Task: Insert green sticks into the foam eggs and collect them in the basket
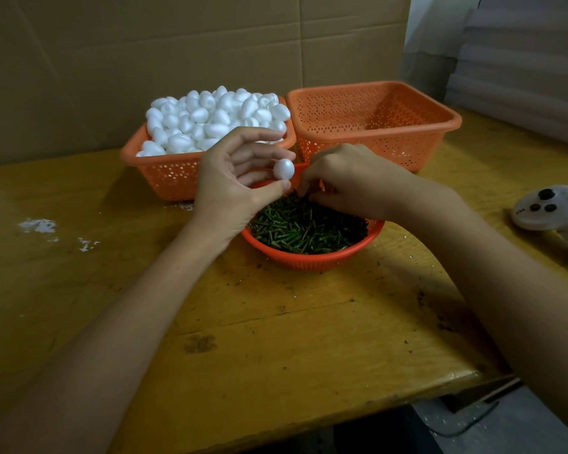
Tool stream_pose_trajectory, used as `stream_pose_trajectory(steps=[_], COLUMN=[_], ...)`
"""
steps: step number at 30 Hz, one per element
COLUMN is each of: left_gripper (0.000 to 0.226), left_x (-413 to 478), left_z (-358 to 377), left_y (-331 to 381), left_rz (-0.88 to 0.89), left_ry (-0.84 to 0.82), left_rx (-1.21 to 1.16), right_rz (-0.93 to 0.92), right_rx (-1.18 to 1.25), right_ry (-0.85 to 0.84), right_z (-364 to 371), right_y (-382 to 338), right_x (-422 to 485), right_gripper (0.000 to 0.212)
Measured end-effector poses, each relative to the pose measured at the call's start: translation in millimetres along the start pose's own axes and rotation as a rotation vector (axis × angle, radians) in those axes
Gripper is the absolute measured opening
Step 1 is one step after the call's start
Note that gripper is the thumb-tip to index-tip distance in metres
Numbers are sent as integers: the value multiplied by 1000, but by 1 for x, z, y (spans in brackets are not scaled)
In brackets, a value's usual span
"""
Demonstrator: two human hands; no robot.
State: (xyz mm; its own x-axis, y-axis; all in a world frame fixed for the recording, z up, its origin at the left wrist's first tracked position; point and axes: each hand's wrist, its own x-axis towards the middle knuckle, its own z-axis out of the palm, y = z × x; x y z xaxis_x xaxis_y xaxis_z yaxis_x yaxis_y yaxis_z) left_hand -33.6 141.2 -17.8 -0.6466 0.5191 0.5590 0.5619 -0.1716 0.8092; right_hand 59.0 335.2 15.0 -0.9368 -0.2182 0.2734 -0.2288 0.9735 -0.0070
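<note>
My left hand (233, 178) pinches one white foam egg (283, 168) between thumb and fingers, held above the far rim of a round orange bowl (309, 257) full of green sticks (305, 227). My right hand (348, 178) reaches into the far side of that bowl with its fingertips curled down among the sticks; whether a stick is caught between them is hidden. Behind on the left stands an orange basket (164, 172) heaped with white foam eggs (210, 116). An orange basket (374, 122) at the back right shows no eggs inside.
Everything sits on a worn wooden table (276, 339) whose front right corner drops off. A white controller (551, 208) lies at the right edge. White foam crumbs (40, 226) are scattered on the left. A cardboard wall (177, 44) closes off the back.
</note>
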Motion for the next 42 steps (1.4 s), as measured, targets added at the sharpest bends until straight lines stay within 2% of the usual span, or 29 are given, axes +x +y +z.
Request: stream_pose_trajectory(steps=[11,42], left_gripper=[47,45], left_x=[-1,0], left_z=[1,0], left_y=[3,2], left_rz=[-13,31], left_ry=[16,8], left_rx=[12,19], right_rz=[23,38], right_rx=[-5,-15], right_ry=[13,-6], right_z=[0,-1], right_y=[-1,-3], right_x=[1,1], right_gripper=[18,20])
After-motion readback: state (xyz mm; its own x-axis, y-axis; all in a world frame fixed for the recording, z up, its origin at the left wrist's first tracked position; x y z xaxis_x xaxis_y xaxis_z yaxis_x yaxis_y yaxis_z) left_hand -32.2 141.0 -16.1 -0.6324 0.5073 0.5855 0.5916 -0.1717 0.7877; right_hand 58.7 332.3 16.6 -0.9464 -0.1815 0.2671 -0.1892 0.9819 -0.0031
